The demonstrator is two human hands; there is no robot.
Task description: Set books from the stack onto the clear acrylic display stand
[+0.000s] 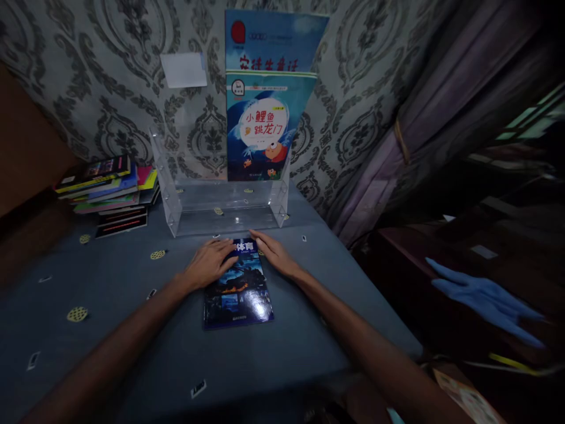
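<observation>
A dark blue book with Chinese characters and an action scene on its cover lies flat on the table. Resting on its upper left part is my left hand, fingers stretched out and thumb on the cover. At the book's upper right edge, my right hand lies with fingers extended, touching or very near the edge. Just beyond both hands stands a clear acrylic book rack. A turquoise picture book with an orange fish stands upright at the rack's right side, in front of a taller blue book.
A stack of books lies at the left, near the wall. The table's cloth is grey-blue with small prints. A tied curtain hangs at the right. Beyond the table's right edge, a blue glove lies on a dark surface.
</observation>
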